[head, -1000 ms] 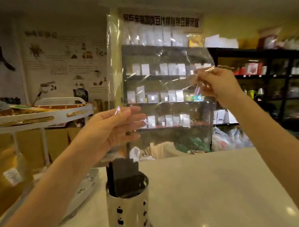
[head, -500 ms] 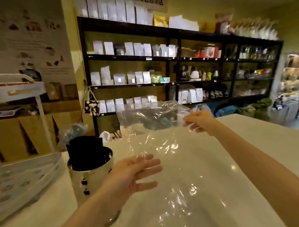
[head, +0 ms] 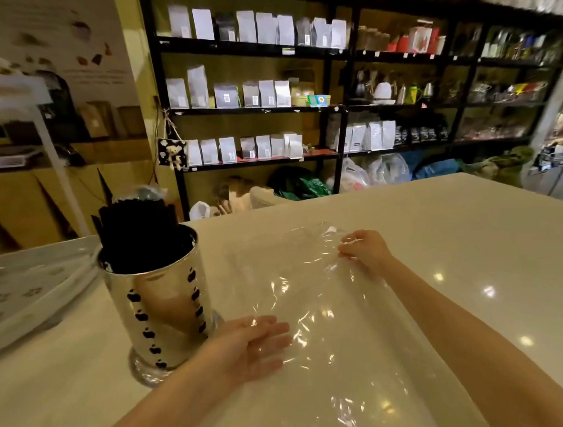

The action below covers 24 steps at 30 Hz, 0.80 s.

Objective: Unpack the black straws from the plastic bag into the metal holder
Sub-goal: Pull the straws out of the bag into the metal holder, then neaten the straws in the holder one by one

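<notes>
From the head camera, we see the black straws (head: 136, 232) standing bunched in the metal holder (head: 158, 302) at the left of the counter (head: 468, 237). The plastic bag (head: 309, 292) lies empty and crinkled on the counter just right of the holder. Our left hand (head: 250, 347) rests flat on its near edge, fingers (head: 272, 330) spread and gripping nothing. Our right hand (head: 365, 251) sits at the far corner, fingers curled onto the film; whether they pinch it we cannot tell. We judge the unpacking done and the bag being flattened. To do this well, we press air outward evenly and keep our left forearm off the holder, which could tip.
</notes>
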Tool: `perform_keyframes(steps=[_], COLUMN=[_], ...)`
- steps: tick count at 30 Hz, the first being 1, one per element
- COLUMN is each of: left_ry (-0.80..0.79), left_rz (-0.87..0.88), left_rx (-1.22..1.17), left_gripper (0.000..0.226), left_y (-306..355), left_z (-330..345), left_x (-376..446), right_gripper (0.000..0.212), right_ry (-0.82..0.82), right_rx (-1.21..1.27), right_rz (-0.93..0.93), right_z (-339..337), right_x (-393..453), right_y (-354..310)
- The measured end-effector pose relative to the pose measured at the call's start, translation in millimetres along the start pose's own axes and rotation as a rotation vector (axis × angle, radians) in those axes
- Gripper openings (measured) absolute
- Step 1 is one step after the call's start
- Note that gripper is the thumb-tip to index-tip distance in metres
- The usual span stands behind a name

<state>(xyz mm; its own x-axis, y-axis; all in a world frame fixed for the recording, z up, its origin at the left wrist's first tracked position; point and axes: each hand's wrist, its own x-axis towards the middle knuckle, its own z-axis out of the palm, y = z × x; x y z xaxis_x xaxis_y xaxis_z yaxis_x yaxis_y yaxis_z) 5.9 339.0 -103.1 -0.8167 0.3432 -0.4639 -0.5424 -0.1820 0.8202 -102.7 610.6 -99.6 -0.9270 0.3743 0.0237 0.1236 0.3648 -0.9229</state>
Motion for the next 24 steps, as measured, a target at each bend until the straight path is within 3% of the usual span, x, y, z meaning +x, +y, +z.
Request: perform_keyframes(steps=[7, 12, 15, 21, 24], left_ry=[0.053, 0.039, 0.006, -0.188, -0.013], left_rz=[-0.03, -0.011, 0.05, 0.297, 0.517], left_rx=[-0.006, 0.06, 0.295, 0.82, 0.961], left_gripper=[0.019, 0.059, 0.075, 0.055, 0.038], left_y=[5.4, 13.5, 20.3, 65.2, 97.6], left_z=[-8.0, -10.0, -9.0, -1.6, -10.9], left_x=[-2.0, -17.1, -31.0, -79.7, -97.8], right_gripper=[0.045, 0.048, 0.044, 0.021, 0.014], right_ry=[0.106, 0.17, 0.165, 0.091, 0.061], right_rx=[-0.438, -0.626, -0.709, -0.487, -0.343], right_rz=[-0.147, -0.181, -0.244, -0.591, -0.771], right_z=[20.4, 25.9, 27.1, 52.6, 75.0], right_x=[9.5, 12.1, 10.1, -14.3, -42.9], right_y=[22.2, 23.2, 14.6, -55.5, -101.0])
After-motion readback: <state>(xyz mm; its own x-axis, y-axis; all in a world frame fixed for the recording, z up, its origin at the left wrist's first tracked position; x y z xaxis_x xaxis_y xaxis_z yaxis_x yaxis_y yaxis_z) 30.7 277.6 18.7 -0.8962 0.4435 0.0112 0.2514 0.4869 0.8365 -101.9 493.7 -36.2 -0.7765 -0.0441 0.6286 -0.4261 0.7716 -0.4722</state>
